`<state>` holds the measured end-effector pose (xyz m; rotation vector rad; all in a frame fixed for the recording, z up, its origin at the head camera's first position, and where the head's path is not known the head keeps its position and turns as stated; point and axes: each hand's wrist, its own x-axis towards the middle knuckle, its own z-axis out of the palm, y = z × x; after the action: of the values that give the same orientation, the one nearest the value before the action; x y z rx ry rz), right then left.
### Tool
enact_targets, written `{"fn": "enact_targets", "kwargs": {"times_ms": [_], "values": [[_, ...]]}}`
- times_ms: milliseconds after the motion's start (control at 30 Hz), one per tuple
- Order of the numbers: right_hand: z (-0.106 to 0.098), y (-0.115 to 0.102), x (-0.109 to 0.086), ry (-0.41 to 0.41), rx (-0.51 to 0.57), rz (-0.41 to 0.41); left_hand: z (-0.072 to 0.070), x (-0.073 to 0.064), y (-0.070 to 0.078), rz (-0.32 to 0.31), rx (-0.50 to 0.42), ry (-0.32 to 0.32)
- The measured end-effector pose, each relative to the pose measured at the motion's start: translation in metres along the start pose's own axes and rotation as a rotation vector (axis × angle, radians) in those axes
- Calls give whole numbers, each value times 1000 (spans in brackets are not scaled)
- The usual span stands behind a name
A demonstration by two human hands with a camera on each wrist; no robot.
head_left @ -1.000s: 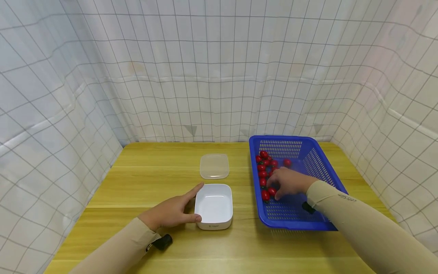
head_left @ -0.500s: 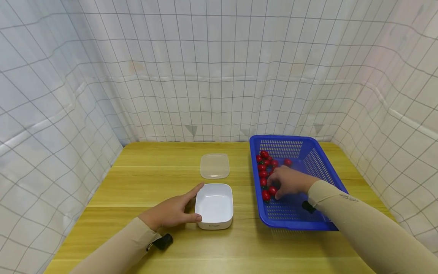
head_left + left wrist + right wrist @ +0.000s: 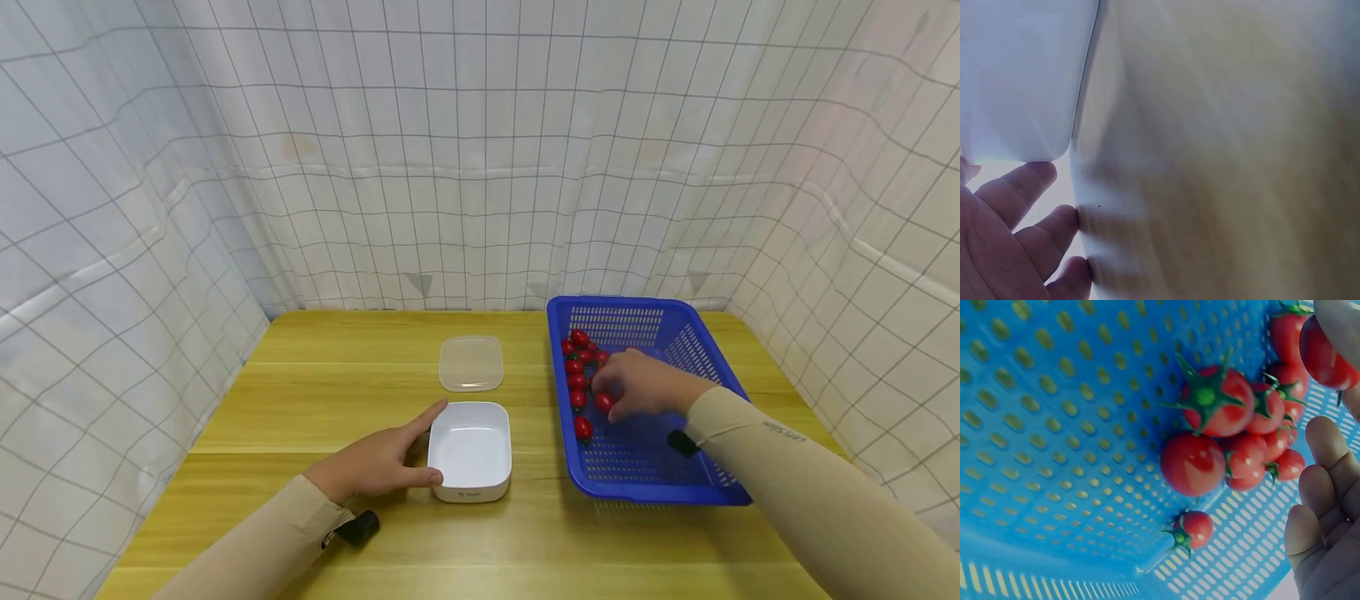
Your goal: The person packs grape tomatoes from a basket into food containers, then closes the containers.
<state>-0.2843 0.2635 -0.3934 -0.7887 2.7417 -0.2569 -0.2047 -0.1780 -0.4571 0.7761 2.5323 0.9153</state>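
Observation:
My left hand (image 3: 375,464) rests at the left side of a white square food container (image 3: 470,446), fingers fairly straight. Its thumb touches the near left corner and its index finger the far left corner. In the left wrist view, a fingertip meets the container's edge (image 3: 1029,94). My right hand (image 3: 648,385) is inside the blue plastic basket (image 3: 573,475). Between thumb and index finger it pinches a red cherry tomato (image 3: 1329,356); the other fingers hang beside it. Several more cherry tomatoes (image 3: 1219,403) with green stems lie along the basket's left side.
A translucent square lid (image 3: 471,364) lies flat behind the container. All this stands on a yellow wood-grain table (image 3: 345,367). White grid-patterned curtains (image 3: 480,167) enclose the table at the back and both sides.
My right hand has shifted slightly right and away from me, and the cherry tomato it pinches has moved off from the one at the near end. The left hand and container have not moved.

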Motion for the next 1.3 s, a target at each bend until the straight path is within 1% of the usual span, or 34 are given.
{"fn": "enact_targets", "kwargs": {"times_ms": [133, 333, 500, 667, 800, 967, 1200, 1300], "values": [[-7, -1, -2, 12, 18, 5, -1, 0, 1, -6, 0, -2], [-16, -5, -5, 54, 25, -18, -1, 0, 1, -4, 1, -5], [-23, -10, -7, 71, 49, 6, -2, 0, 1, -6, 16, 1], [-27, -13, -7, 83, 39, 12, -1, 1, 0, -3, 13, 1], [-30, -15, -6, 111, 47, -16, -1, 1, 0, -3, 10, 1], [-34, -21, -6, 140, 50, -73, -2, 0, 2, -7, 7, -2], [-41, -41, -6, 192, 56, -166, -2, 0, 2, -17, 7, -1], [-42, -51, -5, 194, 50, -188, -2, 0, 2, -18, 6, -2]]}}
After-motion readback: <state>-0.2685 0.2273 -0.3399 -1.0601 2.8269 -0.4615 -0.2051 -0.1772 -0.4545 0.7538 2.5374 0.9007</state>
